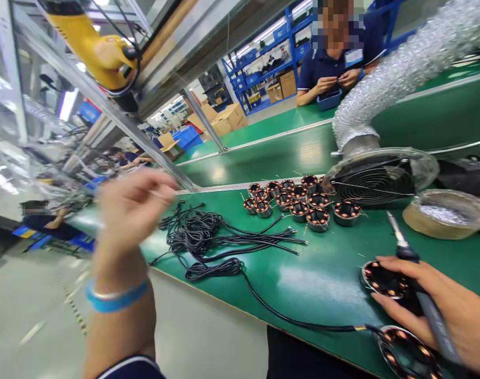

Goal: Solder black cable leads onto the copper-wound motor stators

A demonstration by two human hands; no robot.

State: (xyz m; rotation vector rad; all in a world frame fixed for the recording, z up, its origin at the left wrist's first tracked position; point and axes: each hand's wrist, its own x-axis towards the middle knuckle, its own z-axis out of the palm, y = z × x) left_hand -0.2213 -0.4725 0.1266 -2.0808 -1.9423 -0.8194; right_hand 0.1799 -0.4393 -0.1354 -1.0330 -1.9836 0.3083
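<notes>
My left hand (135, 208), a blue band on its wrist, is raised at the left beside the bundled black cables (196, 231). Its fingers are pinched together and blurred; what they hold, if anything, is too small to name. At the lower right, my right hand (441, 305) has its thumb and fingers around a copper-wound stator ring (384, 279). A soldering iron (433, 316) also lies in that hand, its tip pointing up and away. Just below, another stator (409, 352) has a black cable (303, 322) running to it.
Several stators (299, 193) stand grouped mid-table. Behind them are a round fan guard (374, 181) with a silver duct (406, 68) and a tape-roll-like dish (445, 213). A person (338, 63) sits across the green table (295, 279); a yellow machine (93, 47) hangs overhead.
</notes>
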